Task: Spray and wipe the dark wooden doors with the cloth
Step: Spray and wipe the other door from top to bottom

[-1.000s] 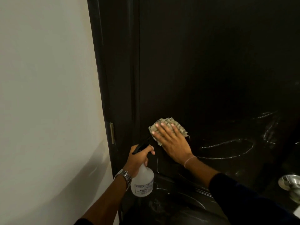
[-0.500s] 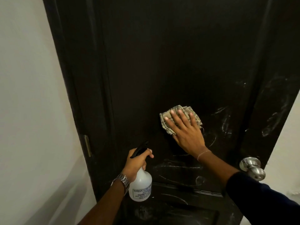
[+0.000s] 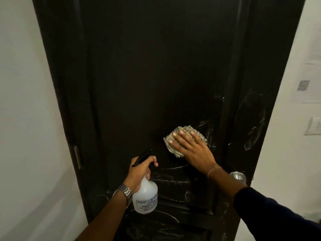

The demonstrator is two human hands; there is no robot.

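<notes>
Door-cleaning set: spray bottle, cloth, dark door, wet streaks.
Left hand [image 3: 139,173] grips spray bottle [image 3: 145,197] upright, low before the door [image 3: 156,66]; right hand [image 3: 192,146], fingers flat, presses cloth [image 3: 175,152] to the panel near its right edge. Unwiped streaks [image 3: 253,129] lie right of the cloth, nearer the right hand, above the knob [image 3: 238,176].

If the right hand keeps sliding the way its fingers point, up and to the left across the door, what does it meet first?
Probably nothing: the right hand, flat on the striped beige cloth, faces only bare dark wooden door panel as far as visible. The white plastic spray bottle sits lower, off that line.
</notes>
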